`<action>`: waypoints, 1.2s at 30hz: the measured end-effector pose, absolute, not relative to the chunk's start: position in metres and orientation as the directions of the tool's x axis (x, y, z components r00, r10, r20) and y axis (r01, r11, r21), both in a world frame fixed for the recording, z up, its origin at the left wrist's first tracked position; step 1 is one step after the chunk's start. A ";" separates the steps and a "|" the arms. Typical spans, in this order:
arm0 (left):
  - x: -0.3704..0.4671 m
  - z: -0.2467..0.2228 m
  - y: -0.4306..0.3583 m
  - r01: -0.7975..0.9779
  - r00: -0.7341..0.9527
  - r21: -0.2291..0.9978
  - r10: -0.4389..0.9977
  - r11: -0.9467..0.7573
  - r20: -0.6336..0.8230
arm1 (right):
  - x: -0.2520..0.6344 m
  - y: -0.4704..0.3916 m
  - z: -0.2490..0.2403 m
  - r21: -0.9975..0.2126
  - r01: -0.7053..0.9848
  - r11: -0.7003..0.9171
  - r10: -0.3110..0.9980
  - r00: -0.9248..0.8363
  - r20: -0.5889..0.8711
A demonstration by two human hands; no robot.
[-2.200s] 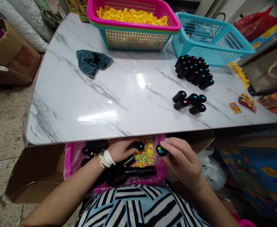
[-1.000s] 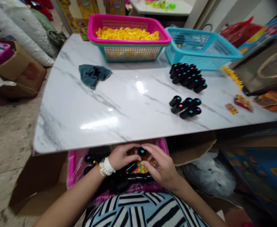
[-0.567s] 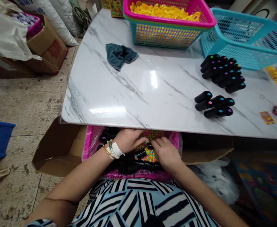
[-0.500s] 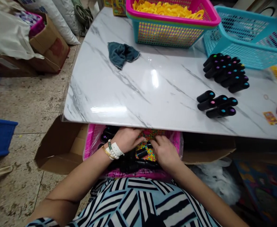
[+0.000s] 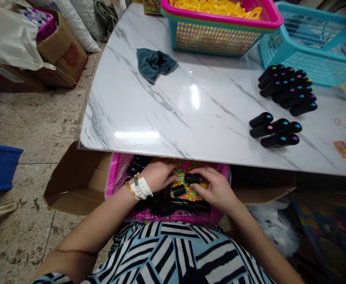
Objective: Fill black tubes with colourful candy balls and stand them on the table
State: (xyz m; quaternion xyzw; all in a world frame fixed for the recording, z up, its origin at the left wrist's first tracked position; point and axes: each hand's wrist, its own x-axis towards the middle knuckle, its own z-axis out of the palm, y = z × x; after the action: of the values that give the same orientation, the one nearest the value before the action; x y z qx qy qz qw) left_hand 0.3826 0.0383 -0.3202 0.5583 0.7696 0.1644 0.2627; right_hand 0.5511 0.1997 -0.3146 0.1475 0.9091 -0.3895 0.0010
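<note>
Below the table edge, a pink basket (image 5: 111, 173) holds small multicoloured beads (image 5: 177, 172) and black tubes (image 5: 179, 205). My right hand (image 5: 216, 187) pinches a short black cylinder (image 5: 192, 178) between thumb and fingers, just above the beads. Another short black cylinder (image 5: 178, 191) lies on the beads close by. My left hand (image 5: 157, 176) reaches over the beads on the left, palm down, thumb and fingers apart. Its fingertips are partly hidden, and nothing shows in its grasp.
Black tubes with coloured ends stand in two groups on the marble-patterned table (image 5: 161, 118), the nearer group (image 5: 275, 130) at right. A dark cloth (image 5: 155, 65), a pink basket of yellow pieces (image 5: 223, 23) and a blue basket (image 5: 315, 47) lie behind. An open cardboard box (image 5: 72, 189) is underneath.
My right hand has drawn back slightly to the right and now lifts a short black cylinder out from the beads. My left hand has shifted slightly.
</note>
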 end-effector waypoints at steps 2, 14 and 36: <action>0.385 -0.318 0.042 0.700 -0.192 0.672 0.970 0.242 -0.150 | 0.548 0.197 -0.313 -0.744 0.305 0.595 0.276 -0.947 -0.167; 0.397 -0.328 0.044 0.498 -0.213 0.850 0.974 0.173 -0.073 | 0.553 0.185 -0.326 -0.894 0.235 0.380 0.384 -0.920 -0.079; 0.368 -0.319 0.039 0.529 -0.199 0.842 0.980 0.108 -0.001 | 0.564 0.204 -0.304 -0.811 0.101 0.576 0.215 -0.976 0.031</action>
State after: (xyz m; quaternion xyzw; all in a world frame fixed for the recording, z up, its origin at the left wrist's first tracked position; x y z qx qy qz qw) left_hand 0.3681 0.0388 -0.3193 0.5553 0.6796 0.3711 0.3036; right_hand 0.5635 0.2044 -0.3045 0.0892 0.8856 -0.4515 -0.0631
